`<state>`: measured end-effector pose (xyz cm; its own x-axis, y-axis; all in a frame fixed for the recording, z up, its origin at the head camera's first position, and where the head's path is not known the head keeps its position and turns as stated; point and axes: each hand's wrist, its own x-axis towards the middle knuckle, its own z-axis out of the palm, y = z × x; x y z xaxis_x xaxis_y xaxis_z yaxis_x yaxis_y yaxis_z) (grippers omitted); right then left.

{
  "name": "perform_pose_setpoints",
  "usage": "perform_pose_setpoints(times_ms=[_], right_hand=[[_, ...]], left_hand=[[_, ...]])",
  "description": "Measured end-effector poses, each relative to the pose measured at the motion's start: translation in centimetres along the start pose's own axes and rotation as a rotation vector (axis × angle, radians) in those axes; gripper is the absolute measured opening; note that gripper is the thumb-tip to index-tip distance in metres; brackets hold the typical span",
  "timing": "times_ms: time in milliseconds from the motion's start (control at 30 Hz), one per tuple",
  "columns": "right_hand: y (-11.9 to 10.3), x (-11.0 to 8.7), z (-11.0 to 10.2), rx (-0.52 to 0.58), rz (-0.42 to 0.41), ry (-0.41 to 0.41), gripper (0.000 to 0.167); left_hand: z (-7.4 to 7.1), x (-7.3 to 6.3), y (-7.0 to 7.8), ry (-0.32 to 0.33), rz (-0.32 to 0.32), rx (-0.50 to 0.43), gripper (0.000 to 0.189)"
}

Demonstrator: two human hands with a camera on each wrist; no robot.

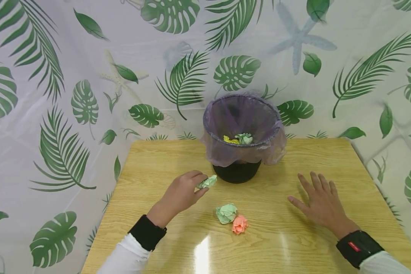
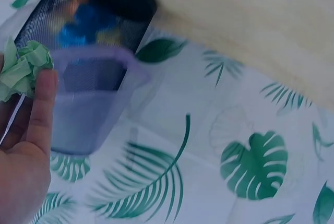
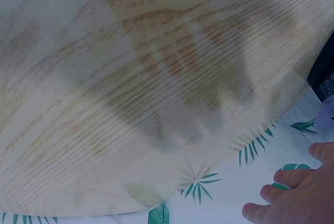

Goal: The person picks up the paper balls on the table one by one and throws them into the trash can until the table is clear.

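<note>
My left hand (image 1: 184, 192) pinches a crumpled pale green paper ball (image 1: 208, 182) between thumb and fingers, just left of the bin's base. In the left wrist view the same paper (image 2: 26, 70) shows at the fingertips. Spread flat with straight fingers, my right hand (image 1: 323, 203) is at the right side of the table and holds nothing. Two more crumpled papers lie in front of the bin, one green (image 1: 227, 213) and one coral pink (image 1: 240, 224), side by side.
A black mesh waste bin (image 1: 236, 173) with a translucent purple liner (image 1: 222, 154) stands at the table's back. Yellow paper (image 1: 231, 140) and green paper (image 1: 244, 138) show inside it. A leaf-printed sheet (image 1: 178, 125) hangs behind the wooden table (image 1: 164, 160).
</note>
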<state>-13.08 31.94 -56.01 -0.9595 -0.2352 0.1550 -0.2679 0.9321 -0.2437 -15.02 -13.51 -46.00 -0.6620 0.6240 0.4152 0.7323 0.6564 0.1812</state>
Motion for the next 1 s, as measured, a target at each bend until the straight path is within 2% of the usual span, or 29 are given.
perform_pose_setpoints(times_ms=[167,300,600,833,1000], right_hand=[[0.2,-0.1,0.1,0.000,0.003,0.002,0.089],[0.3,-0.2,0.2,-0.002,0.008,0.000,0.089],[0.3,-0.1,0.1,-0.006,0.010,-0.004,0.089],[0.2,-0.2,0.0,-0.004,0.007,-0.012,0.089],[0.3,-0.1,0.2,-0.006,0.007,-0.013,0.089]], left_hand=[[-2.5,2.4,-0.2,0.168,0.035,-0.041,0.033],[-3.8,3.8,-0.3,0.236,0.050,-0.062,0.034],[-5.4,6.5,-0.3,0.308,0.082,-0.088,0.036],[-6.0,8.7,-0.2,0.352,0.104,-0.087,0.037],[-6.2,10.6,-0.3,0.359,0.107,-0.079,0.035]])
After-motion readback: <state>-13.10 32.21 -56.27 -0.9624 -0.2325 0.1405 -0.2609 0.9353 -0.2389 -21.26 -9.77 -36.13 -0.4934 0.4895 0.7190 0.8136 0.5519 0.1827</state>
